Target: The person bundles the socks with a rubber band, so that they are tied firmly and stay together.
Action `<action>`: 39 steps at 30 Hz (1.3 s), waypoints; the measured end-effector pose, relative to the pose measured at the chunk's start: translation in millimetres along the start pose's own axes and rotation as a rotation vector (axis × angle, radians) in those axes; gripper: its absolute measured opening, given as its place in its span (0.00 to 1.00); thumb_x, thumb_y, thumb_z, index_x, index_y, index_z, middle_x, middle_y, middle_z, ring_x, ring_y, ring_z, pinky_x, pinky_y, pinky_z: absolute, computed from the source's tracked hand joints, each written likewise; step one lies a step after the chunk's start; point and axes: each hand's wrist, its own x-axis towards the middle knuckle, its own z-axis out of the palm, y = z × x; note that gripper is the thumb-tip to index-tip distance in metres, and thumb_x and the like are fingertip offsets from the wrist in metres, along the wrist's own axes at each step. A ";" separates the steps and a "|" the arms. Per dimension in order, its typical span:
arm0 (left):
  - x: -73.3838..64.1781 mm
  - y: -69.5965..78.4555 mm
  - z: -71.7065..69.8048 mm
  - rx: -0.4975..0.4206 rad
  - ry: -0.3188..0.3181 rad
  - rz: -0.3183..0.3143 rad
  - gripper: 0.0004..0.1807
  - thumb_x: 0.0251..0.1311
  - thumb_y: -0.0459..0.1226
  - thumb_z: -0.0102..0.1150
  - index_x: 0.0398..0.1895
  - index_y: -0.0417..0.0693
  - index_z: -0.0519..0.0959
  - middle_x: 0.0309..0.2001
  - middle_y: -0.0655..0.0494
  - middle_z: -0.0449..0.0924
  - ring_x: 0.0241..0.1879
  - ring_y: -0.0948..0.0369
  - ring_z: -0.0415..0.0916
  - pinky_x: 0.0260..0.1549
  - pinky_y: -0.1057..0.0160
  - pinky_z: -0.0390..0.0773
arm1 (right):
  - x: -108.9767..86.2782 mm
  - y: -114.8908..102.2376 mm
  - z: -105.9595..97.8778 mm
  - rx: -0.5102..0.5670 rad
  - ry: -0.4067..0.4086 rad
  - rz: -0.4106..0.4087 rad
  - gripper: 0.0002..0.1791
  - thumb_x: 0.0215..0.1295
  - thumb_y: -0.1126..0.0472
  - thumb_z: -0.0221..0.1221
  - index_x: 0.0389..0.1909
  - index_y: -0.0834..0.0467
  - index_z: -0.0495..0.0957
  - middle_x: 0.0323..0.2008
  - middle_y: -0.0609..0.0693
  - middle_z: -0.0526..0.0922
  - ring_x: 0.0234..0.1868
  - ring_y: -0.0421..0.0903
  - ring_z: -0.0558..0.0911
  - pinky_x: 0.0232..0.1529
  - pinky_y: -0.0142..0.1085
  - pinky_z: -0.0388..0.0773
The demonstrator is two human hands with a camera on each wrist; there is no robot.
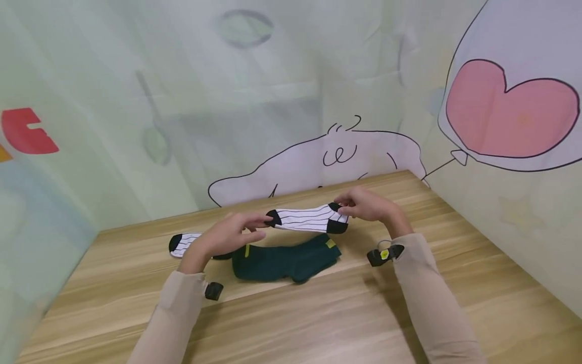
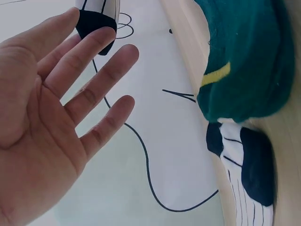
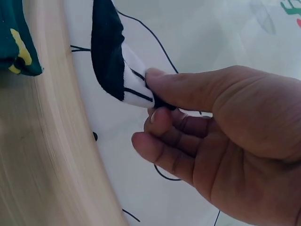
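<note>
A white sock [image 1: 304, 219] with thin black stripes and black toe, heel and cuff is stretched sideways above the table. My left hand [image 1: 232, 232] pinches its black toe [image 2: 96, 23] with thumb and finger, the other fingers spread straight in the left wrist view. At the opposite end my right hand [image 1: 366, 205] pinches the cuff between thumb and fingers; the black heel [image 3: 107, 52] hangs beside them in the right wrist view. Below lies a dark green sock [image 1: 277, 263] with yellow marks. A second striped sock [image 1: 184, 242] lies left of it, partly hidden by my left hand.
The wood-grain table [image 1: 318, 323] meets a printed cloth wall [image 1: 191, 126] at its back edge. Another cloth side with a heart balloon print [image 1: 514, 111] rises at the right. Small black cameras [image 1: 379, 255] sit on both wrists.
</note>
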 end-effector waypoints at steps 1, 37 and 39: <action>-2.1 -0.1 -0.2 0.005 0.003 0.007 0.26 0.71 0.46 0.58 0.70 0.50 0.72 0.62 0.49 0.77 0.58 0.49 0.78 0.56 0.41 0.73 | 0.6 -1.4 0.7 -0.011 -0.006 -0.004 0.19 0.71 0.66 0.58 0.58 0.73 0.75 0.39 0.56 0.83 0.35 0.48 0.78 0.39 0.39 0.78; -31.1 -5.4 -21.3 -0.054 -0.072 0.013 0.22 0.72 0.41 0.57 0.66 0.46 0.75 0.57 0.50 0.82 0.55 0.56 0.80 0.56 0.47 0.75 | 4.9 -18.7 12.3 0.101 -0.244 -0.003 0.07 0.66 0.62 0.64 0.31 0.59 0.77 0.25 0.52 0.79 0.25 0.49 0.77 0.29 0.34 0.71; -32.6 -6.9 -22.0 -0.049 -0.083 0.024 0.21 0.72 0.41 0.57 0.65 0.46 0.76 0.56 0.50 0.82 0.54 0.57 0.80 0.55 0.49 0.76 | 5.7 -19.1 14.7 0.102 -0.263 -0.017 0.07 0.66 0.63 0.64 0.30 0.59 0.77 0.24 0.53 0.78 0.24 0.51 0.77 0.28 0.33 0.70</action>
